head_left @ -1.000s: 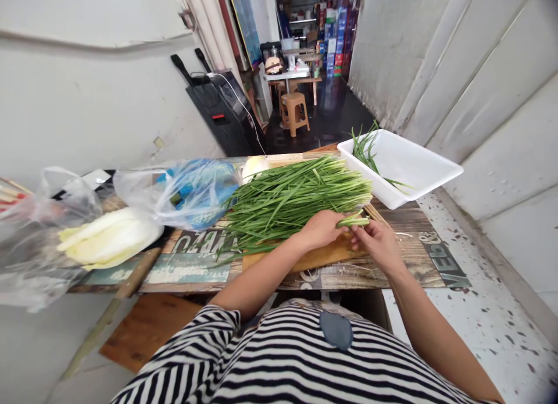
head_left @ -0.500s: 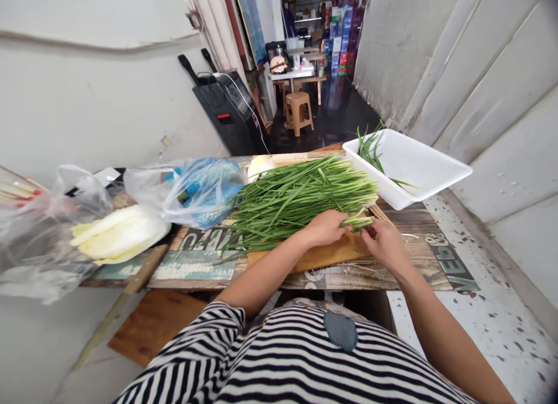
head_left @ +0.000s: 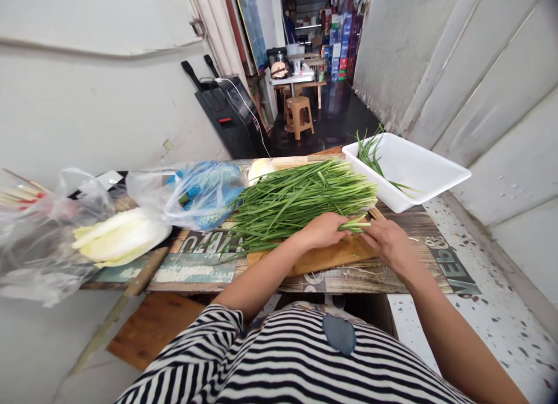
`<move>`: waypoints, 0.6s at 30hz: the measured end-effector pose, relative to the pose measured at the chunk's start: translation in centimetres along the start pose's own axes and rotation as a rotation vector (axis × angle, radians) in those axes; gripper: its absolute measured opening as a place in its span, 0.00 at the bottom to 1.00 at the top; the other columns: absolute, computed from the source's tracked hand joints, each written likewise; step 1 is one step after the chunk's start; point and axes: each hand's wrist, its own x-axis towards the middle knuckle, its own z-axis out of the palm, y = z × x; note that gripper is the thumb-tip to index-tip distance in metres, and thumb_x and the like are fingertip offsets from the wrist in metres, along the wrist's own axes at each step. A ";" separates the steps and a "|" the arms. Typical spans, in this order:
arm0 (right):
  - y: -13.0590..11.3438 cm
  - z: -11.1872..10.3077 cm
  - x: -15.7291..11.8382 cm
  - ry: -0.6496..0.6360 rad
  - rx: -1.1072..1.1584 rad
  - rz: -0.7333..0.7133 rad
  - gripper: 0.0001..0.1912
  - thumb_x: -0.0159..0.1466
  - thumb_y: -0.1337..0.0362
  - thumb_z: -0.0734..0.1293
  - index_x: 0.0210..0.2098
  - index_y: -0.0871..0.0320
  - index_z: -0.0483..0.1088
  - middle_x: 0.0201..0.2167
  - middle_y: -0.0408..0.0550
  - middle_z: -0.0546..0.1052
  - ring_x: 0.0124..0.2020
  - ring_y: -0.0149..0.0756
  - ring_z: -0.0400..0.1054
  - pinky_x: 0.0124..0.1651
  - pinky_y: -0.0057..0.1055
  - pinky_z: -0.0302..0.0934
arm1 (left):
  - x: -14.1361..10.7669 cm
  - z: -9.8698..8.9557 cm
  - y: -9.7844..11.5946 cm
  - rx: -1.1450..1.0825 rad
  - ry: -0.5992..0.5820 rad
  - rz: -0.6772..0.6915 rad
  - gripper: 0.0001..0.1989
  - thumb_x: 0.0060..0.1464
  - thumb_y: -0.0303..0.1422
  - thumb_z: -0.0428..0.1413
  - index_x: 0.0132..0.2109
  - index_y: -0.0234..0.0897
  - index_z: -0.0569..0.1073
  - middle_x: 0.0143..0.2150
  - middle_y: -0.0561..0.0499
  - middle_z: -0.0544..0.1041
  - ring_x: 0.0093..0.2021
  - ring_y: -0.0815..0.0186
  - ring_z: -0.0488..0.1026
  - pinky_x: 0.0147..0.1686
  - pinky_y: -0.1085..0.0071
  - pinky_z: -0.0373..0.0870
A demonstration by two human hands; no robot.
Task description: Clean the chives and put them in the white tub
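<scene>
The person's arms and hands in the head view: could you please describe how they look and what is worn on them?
Both forearms are bare, with no sleeves reaching them. The left hand and right hand wear no gloves, and no rings, watch or bracelets show. The only clothing in view is a black-and-white striped top with a small dark patch on its front; whether it has short sleeves cannot be told.

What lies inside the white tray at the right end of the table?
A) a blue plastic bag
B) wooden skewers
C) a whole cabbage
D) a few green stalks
D: the white tray holds only a few green stalks along its left side; the rest of its floor is bare.
</scene>
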 end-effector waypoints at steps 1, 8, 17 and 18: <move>0.0 0.1 0.0 0.005 0.060 0.051 0.14 0.64 0.60 0.60 0.38 0.56 0.77 0.32 0.50 0.78 0.35 0.41 0.69 0.41 0.38 0.62 | -0.1 -0.1 -0.1 -0.007 -0.003 0.023 0.08 0.59 0.33 0.55 0.40 0.36 0.78 0.37 0.49 0.80 0.38 0.63 0.75 0.37 0.74 0.65; -0.7 1.3 -0.2 0.086 0.665 0.505 0.17 0.54 0.50 0.69 0.30 0.58 0.76 0.19 0.42 0.71 0.20 0.31 0.60 0.23 0.29 0.53 | -0.5 0.0 -0.4 -0.028 0.077 0.001 0.08 0.56 0.35 0.57 0.37 0.36 0.77 0.34 0.50 0.79 0.35 0.64 0.74 0.32 0.74 0.63; -0.7 0.2 -0.1 0.093 0.261 0.167 0.10 0.59 0.60 0.63 0.32 0.55 0.76 0.30 0.46 0.76 0.31 0.35 0.66 0.35 0.31 0.58 | -0.3 -0.2 -0.5 -0.134 -0.013 -0.015 0.06 0.54 0.33 0.57 0.36 0.37 0.78 0.30 0.54 0.80 0.31 0.68 0.74 0.29 0.76 0.61; -0.8 0.1 -0.2 0.095 0.256 0.148 0.10 0.59 0.60 0.63 0.31 0.55 0.76 0.30 0.47 0.76 0.32 0.36 0.67 0.36 0.31 0.58 | -0.3 -0.2 -0.6 -0.135 -0.012 -0.009 0.06 0.54 0.33 0.58 0.35 0.37 0.78 0.30 0.54 0.80 0.31 0.68 0.73 0.29 0.76 0.61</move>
